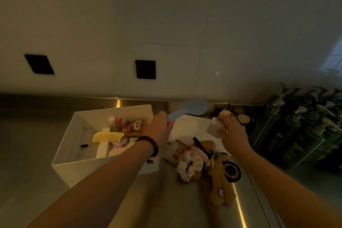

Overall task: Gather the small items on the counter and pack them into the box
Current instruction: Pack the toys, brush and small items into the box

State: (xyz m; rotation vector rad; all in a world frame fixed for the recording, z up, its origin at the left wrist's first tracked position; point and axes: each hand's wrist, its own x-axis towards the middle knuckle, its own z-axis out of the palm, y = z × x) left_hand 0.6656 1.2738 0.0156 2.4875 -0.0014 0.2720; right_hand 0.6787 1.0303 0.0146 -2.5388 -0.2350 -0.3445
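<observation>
A white open box (66, 135) stands on the steel counter and holds a yellow comb (107, 136), a small monkey toy (137, 126), small bottles and other bits. My left hand (160, 127), with a bead bracelet at the wrist, grips the handle of a light blue hairbrush (194, 107) lifted beside the box's right edge. My right hand (231, 131) holds a small pale, blurred item (215, 121) above a white cloth (187, 127). On the counter in front lie a pink-white scrunchie (188, 166), a brown plush toy (220, 187) and a round black tin (231, 169).
Dark green spray bottles (296, 131) crowd the right side of the counter. Round pale lids (243, 118) sit by the back wall. Two black squares (145, 69) mark the tiled wall. Bare steel counter (27, 153) stretches to the left of the box.
</observation>
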